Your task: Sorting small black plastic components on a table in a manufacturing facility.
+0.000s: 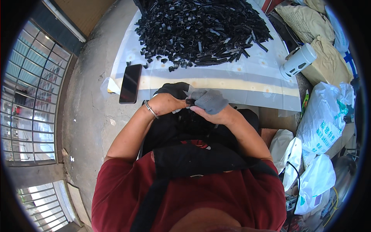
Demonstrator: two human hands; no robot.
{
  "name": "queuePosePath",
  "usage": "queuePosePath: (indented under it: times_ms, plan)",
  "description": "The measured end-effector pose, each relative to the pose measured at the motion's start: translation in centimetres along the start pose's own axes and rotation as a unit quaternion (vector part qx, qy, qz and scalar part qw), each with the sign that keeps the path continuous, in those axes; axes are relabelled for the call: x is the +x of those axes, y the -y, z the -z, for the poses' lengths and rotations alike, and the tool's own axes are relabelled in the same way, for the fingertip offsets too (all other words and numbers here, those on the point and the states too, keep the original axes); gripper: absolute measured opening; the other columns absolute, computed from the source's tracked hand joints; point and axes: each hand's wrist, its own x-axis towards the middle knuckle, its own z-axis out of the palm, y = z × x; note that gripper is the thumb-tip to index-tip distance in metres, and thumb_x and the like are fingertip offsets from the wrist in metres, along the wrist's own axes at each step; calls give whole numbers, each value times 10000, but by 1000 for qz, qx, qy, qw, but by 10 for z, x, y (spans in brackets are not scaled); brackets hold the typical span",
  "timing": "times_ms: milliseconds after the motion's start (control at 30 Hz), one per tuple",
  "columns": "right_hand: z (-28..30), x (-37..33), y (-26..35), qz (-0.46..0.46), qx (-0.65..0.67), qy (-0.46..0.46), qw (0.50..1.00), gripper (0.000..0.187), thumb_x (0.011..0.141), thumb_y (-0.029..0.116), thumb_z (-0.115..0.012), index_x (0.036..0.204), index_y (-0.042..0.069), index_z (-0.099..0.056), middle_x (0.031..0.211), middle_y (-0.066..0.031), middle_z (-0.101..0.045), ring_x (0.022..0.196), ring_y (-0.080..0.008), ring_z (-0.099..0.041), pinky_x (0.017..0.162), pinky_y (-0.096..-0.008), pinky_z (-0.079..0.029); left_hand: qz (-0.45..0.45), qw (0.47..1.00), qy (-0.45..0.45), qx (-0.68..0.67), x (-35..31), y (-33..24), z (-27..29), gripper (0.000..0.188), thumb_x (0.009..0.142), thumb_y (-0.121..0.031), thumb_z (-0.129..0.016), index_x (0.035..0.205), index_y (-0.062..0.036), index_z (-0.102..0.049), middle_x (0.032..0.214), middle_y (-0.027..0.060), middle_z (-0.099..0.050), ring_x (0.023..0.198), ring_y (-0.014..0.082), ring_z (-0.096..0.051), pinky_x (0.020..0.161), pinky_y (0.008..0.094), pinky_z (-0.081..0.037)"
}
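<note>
Close together in front of my lap, at the table's near edge, are my left hand (168,103) and my right hand (210,104). Both are closed, and a small black piece (190,102) sits pinched between them. Grey dotted glove fabric covers fingers of my right hand; some grey fabric also shows at my left fingertips. A silver bracelet (151,110) circles my left wrist. Beyond my hands, a large heap of short black strips and curled pieces (201,31) lies on the table. How the fingertips grip the piece is partly hidden.
A pale patterned cloth (247,83) covers the table (154,82). A black phone (130,84) lies at its near left corner. A light blue tumbler (298,61) stands at the right edge. Plastic bags (324,116) and sacks (305,21) crowd the right side. A barred window (34,92) is at left.
</note>
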Motion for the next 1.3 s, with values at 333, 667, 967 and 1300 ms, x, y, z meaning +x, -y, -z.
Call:
queuePosePath:
  times_ms: [333,667,967,1300]
  plan:
    - [-7,5,10,-65,-100,-71,990,249,806,261,-575,908,35,-588,863,-131,-591,786,-322,-559,698,-405,-436,71,994,-16,77,-14,26,-27,686,831,-612,-391,968,23,-612,775,160,-605,753,212,-567,690,308,-452]
    - [-2,-8,9,-39,-175,-75,981,224,824,225,-550,923,30,-599,891,-114,-605,834,-304,-554,727,-395,-441,93,984,-62,-138,-7,22,-27,432,925,-358,-353,1043,4,-556,926,181,-607,898,311,-568,791,341,-427]
    - [-25,-12,-2,-33,-180,-8,983,231,810,231,-558,948,52,-606,924,-121,-607,877,-306,-560,771,-401,-435,34,997,-13,67,-8,3,-27,384,916,-279,-334,860,8,-583,811,221,-594,768,382,-565,719,411,-446]
    - [38,50,-79,-119,-461,-81,876,218,739,146,-541,932,56,-589,885,-168,-595,813,-314,-575,688,-399,-468,48,913,-207,349,52,59,14,332,794,-282,-551,1037,-56,-568,1014,158,-576,890,299,-578,770,364,-463]
